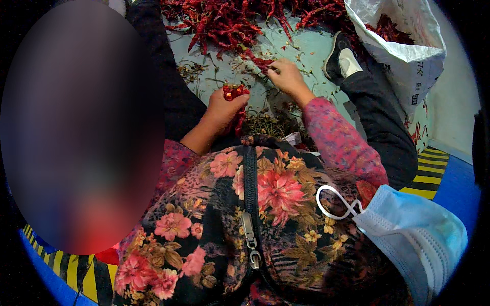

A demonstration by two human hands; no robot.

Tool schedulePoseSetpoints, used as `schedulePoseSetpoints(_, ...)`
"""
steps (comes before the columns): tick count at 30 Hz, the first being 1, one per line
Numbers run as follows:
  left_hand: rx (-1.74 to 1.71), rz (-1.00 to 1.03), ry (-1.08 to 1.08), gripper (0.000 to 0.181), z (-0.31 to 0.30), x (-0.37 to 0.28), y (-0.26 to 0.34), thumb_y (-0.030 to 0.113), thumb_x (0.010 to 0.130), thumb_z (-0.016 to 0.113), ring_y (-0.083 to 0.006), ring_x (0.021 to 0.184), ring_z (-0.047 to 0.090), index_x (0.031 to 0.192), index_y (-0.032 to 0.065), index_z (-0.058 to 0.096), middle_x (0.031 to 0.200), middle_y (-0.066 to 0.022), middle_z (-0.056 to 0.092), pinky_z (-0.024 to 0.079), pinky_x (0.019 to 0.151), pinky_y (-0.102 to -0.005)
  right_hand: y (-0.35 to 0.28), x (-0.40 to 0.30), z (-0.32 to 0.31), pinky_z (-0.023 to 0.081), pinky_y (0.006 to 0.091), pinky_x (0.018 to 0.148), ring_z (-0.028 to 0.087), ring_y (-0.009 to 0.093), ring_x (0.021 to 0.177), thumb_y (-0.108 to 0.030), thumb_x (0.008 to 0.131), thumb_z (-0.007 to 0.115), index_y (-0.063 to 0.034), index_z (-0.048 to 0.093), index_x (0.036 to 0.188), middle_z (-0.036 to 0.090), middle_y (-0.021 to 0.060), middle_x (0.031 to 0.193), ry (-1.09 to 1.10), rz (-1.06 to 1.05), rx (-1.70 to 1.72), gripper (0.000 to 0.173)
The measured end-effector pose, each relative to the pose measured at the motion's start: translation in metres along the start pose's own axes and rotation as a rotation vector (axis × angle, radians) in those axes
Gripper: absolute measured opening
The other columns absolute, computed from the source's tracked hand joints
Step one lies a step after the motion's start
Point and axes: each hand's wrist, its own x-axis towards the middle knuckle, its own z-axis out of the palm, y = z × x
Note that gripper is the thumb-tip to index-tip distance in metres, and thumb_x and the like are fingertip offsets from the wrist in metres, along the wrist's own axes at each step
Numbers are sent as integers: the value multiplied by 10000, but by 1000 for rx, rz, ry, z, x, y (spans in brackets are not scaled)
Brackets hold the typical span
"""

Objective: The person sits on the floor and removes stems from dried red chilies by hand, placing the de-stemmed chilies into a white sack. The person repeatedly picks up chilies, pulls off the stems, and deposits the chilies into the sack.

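My left hand (226,109) is closed around a bunch of dried red chili peppers (235,91), some of them hanging below the fist. Up and to the right, my right hand (285,74) grips a dried red chili pepper (260,61) between thumb and fingers, close to the edge of the heap. A large pile of dried red chili peppers (222,23) lies on the pale floor beyond both hands. Loose stems (268,124) are gathered on the floor nearer my body, with more stems (191,70) scattered to the left.
A white woven sack (409,61) holding red peppers stands open at the upper right, beside a dark shoe (338,57). My outstretched legs flank the work area. A blue face mask (413,233) hangs at lower right. Yellow-black floor striping (428,172) runs behind. A blurred oval hides the left side.
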Motion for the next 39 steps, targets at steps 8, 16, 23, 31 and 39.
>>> schedulePoseSetpoints(8, -25, 3, -86, 124, 0, -5, 11, 134, 695, 593, -90, 538, 495, 727, 25, 544, 630, -8, 539, 397, 485, -233, 15, -7, -15, 393, 279, 715, 515, 156, 822, -214, 731, 535, 2, 562, 931, 577, 86, 883, -96, 450, 898, 295)
schedulePoseSetpoints(16, 90, 236, -5, 147, 1, 0, 8, 113, 702, 582, -100, 617, 527, 804, 13, 546, 707, -39, 573, 419, 558, -227, -8, -26, -32, 415, 250, 570, 509, 117, 616, -127, 782, 456, 14, 508, 955, 538, 34, 724, -273, 481, 1012, 229)
schedulePoseSetpoints(23, 313, 500, -74, 210, 1, 2, 11, 103, 706, 576, -97, 662, 526, 885, 3, 530, 760, -45, 573, 422, 608, -219, -51, -56, -22, 298, 194, 421, 353, 45, 468, -194, 817, 447, -46, 527, 920, 393, -47, 568, -440, 305, 784, 197)
schedulePoseSetpoints(31, -201, 73, -73, 108, 2, -4, 16, 116, 722, 574, -66, 535, 478, 774, 22, 563, 654, 5, 542, 391, 482, -210, -53, -58, -9, 376, 240, 548, 444, 81, 609, -206, 792, 495, 11, 538, 839, 498, 1, 649, -397, 20, 618, 227)
schedulePoseSetpoints(39, -187, 76, 2, 100, 1, -2, 8, 116, 721, 579, -77, 533, 489, 749, 23, 556, 650, -5, 545, 394, 472, -219, -63, -59, -10, 367, 286, 520, 415, 132, 545, -215, 754, 524, -4, 525, 756, 474, 104, 572, -305, -11, 644, 211)
